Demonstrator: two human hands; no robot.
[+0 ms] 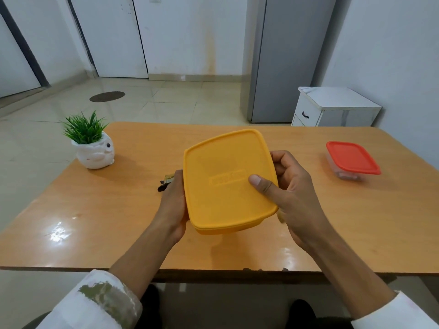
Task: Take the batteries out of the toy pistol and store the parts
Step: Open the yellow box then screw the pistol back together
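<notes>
A potted plant [91, 141] stands well left of the yellow lidded box [225, 181], gripped at its sides above the bench [118, 222] by left hand [174, 200] and right hand [289, 188]. The left hand hides most of a dark object [164, 185] beside the box; a red-lidded container [352, 160] sits well right.

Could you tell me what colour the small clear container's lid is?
The square plastic lid is red, clearest in the head view.

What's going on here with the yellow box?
A person holds a closed yellow box over the table, left hand gripping its left side, right hand gripping the right with the thumb on top. A small dark object peeks out behind the left hand; I cannot tell what it is. A red-lidded container sits closed to the right, a potted plant to the left.
</notes>
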